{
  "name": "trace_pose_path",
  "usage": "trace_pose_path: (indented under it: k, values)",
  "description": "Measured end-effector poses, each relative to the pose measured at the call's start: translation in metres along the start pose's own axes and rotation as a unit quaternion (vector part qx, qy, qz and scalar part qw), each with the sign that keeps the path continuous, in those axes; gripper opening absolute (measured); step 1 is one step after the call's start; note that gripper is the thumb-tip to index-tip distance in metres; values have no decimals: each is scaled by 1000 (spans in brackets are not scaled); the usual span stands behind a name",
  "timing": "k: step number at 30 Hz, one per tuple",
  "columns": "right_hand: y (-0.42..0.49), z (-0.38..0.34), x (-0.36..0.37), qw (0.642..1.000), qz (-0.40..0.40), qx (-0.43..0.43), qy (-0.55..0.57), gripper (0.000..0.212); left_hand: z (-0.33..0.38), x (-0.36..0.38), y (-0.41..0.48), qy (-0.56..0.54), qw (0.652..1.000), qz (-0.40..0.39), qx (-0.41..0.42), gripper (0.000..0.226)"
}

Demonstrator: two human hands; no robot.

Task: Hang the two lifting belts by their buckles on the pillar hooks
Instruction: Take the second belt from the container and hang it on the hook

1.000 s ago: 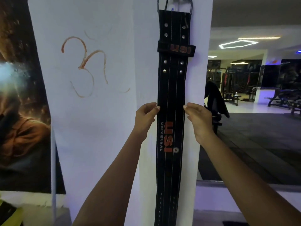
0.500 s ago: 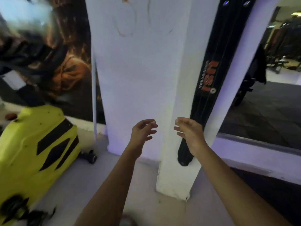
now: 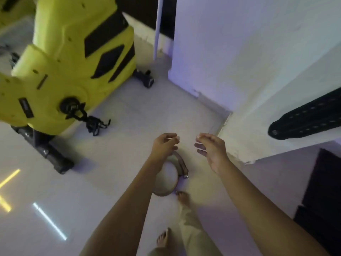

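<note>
A brown lifting belt (image 3: 177, 174) lies coiled in a loop on the pale floor, its metal buckle on the right side of the coil. My left hand (image 3: 163, 146) hovers above the coil's far edge, fingers apart and empty. My right hand (image 3: 212, 148) is beside it to the right, also open and empty. The lower tip of a black lifting belt (image 3: 304, 119) hangs against the white pillar (image 3: 258, 61) at the right; its buckle and the hooks are out of view.
A large yellow exercise machine (image 3: 70, 58) with black feet and a pedal stands at the left. My bare feet (image 3: 182, 198) are just behind the coiled belt. A dark mat (image 3: 323, 200) lies at the right edge.
My view has dropped from the hung black belt to the floor. Both hands let go of the black belt and came down over the coiled brown belt.
</note>
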State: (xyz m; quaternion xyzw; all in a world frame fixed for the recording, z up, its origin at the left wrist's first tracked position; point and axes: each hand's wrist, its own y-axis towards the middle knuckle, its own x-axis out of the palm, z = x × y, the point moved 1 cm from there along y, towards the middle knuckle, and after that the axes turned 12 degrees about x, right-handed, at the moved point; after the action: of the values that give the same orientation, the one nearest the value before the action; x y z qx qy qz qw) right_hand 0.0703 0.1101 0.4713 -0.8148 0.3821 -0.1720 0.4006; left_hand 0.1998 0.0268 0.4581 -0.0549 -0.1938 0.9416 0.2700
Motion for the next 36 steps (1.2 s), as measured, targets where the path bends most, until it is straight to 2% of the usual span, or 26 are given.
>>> trace_pose_path:
  k: [5,9,12,15,17,19,22,24,25,26,28,30,31,32,36]
  values:
    - [153,72,11,988,44,142,50,13,-129,10,89,50,996,11,-72,17]
    - [273,152,15,959,76,250,107,15,-228,25,168,90,991,-4,-102,6]
    - [349,215,22,940,83,300,142,19,-299,34,223,128,984,-20,-119,23]
    - [404,262,32,916,95,341,186,39,-346,42,276,143,982,-31,-120,10]
    - [413,264,41,909,87,342,221,52,-347,37,285,151,981,-29,-121,25]
    - [487,310,50,879,80,376,282,56,-413,51,337,175,977,-47,-117,27]
    - [500,313,53,852,96,371,356,51,-424,45,342,172,977,-41,-123,26]
    - [505,319,54,846,111,353,383,36,-425,47,345,169,978,-35,-115,27]
    - [511,324,57,811,114,356,451,27,-427,46,346,175,977,-37,-116,27]
    - [517,330,60,797,104,346,484,25,-427,45,346,175,977,-41,-113,28]
    - [508,315,62,797,118,328,494,26,-416,46,343,182,975,-55,-114,29]
    - [474,274,56,818,157,276,480,20,-393,50,333,189,974,-77,-99,32]
    - [461,255,51,795,179,273,511,29,-378,52,326,192,974,-86,-90,32]
    - [447,236,48,790,172,261,528,35,-361,54,319,198,972,-93,-81,33]
    - [355,161,35,844,110,216,478,26,-274,68,282,253,956,-139,-49,34]
